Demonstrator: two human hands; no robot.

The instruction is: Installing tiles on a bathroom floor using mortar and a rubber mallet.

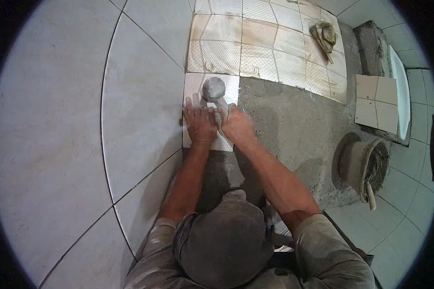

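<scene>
Grey-headed mallet [213,89] gripped in my right hand [237,126]; my left hand [199,124] lies spread on the textured floor tile [222,139] beside the wall [144,86] — laid tiles [259,58] fill the far stretch, while bare mortar [289,123] rightward and nearer me seems left to cover.

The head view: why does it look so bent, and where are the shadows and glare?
In the head view, the wide lens curves the joints of the pale tiled wall and leaves black corners; in that head view too, shadow darkens the wall beside the left forearm, and glare brightens the patterned floor tiles.
</scene>
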